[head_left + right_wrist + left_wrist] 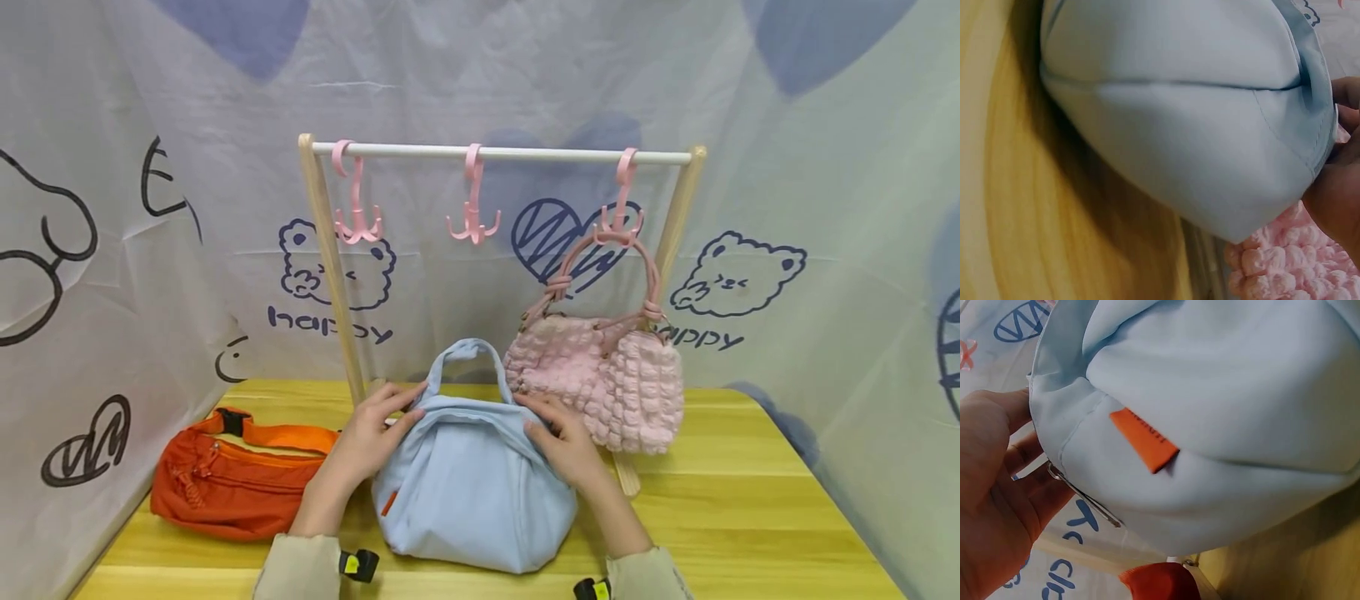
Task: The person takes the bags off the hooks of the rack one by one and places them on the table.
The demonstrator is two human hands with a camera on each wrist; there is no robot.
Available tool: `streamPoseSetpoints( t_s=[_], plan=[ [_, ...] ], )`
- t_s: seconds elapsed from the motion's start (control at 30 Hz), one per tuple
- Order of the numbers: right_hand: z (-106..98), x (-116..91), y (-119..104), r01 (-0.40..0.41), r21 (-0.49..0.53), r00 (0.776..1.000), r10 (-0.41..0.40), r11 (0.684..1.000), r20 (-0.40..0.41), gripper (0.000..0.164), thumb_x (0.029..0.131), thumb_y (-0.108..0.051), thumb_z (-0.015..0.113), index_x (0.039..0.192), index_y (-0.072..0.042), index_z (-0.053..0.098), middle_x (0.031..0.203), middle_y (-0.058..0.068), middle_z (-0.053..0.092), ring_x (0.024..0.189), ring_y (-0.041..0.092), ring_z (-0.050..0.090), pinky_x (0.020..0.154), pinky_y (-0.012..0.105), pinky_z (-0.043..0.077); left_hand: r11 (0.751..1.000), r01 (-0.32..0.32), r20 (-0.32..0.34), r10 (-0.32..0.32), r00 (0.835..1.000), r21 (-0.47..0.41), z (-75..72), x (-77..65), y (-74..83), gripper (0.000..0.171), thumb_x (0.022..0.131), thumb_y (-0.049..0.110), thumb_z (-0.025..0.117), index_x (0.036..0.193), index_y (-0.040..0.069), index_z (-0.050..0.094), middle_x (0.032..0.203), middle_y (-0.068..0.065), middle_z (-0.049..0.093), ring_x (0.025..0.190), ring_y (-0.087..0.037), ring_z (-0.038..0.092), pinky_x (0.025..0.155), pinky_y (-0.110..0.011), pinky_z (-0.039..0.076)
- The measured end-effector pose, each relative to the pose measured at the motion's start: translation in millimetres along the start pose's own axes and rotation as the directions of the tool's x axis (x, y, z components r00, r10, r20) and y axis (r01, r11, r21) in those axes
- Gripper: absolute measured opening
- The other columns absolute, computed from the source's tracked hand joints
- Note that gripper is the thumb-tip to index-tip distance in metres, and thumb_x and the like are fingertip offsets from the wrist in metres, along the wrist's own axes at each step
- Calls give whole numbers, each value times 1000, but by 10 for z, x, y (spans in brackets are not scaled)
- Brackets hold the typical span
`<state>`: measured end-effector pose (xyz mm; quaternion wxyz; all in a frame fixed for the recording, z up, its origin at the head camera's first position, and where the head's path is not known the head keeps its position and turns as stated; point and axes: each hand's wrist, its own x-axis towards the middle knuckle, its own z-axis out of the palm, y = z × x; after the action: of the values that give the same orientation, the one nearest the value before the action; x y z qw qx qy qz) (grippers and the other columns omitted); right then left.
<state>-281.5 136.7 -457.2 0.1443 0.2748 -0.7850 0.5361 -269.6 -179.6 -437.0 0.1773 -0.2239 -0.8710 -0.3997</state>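
Note:
A light blue handbag stands on the table in the middle of the head view, its loop handle upright. At its upper left edge my left hand pinches the fabric. My right hand pinches the upper right edge in the same way, its fingertips near the handle's base. An orange tag and a metal zipper pull show on the bag's left side in the left wrist view. In the right wrist view the bag's smooth side hides part of my fingers.
An orange waist bag lies to the left on the wooden table. Behind stands a rack with a white rail and pink hooks. A pink puffy handbag hangs from the right hook, close behind my right hand.

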Motion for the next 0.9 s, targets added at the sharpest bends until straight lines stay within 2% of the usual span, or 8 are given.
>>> streamPoseSetpoints(
  t_s=[0.27,0.4,0.57,0.73,0.9],
  plan=[
    [12,-4,114,-92,-26,993,94,995,72,42,98,2,64,140,-5,66,134,11,65,127,31,56,106,35,46,996,76,55,-78,995,44,29,33,-105,44,102,21,69,146,17,63,111,2,66,99,-17,58,79,-31,53],
    [22,2,156,-141,-41,985,144,989,98,42,101,-1,64,142,-7,65,137,10,63,131,32,54,111,46,44,993,98,71,-102,992,58,47,47,-150,44,102,22,70,145,17,63,109,1,67,96,-17,57,78,-32,52],
    [24,-15,205,-161,-59,979,167,985,119,40,102,-3,63,142,-6,64,140,12,61,134,35,53,113,58,40,992,104,92,-111,990,75,84,57,-180,43,101,19,71,144,15,64,113,-3,69,98,-19,61,84,-37,55],
    [22,-31,247,-179,-66,972,187,982,143,38,103,-3,62,140,-3,64,140,14,62,134,37,53,114,58,40,989,121,109,-129,986,83,141,60,-208,42,101,18,71,143,14,65,107,-2,67,93,-18,61,79,-32,54],
    [31,-45,270,-251,-70,954,259,965,152,39,102,0,60,140,-1,64,137,13,63,132,35,54,113,53,41,985,150,124,-160,979,87,198,57,-231,40,101,17,71,141,13,67,98,1,64,87,-15,59,74,-29,50]
  ],
)
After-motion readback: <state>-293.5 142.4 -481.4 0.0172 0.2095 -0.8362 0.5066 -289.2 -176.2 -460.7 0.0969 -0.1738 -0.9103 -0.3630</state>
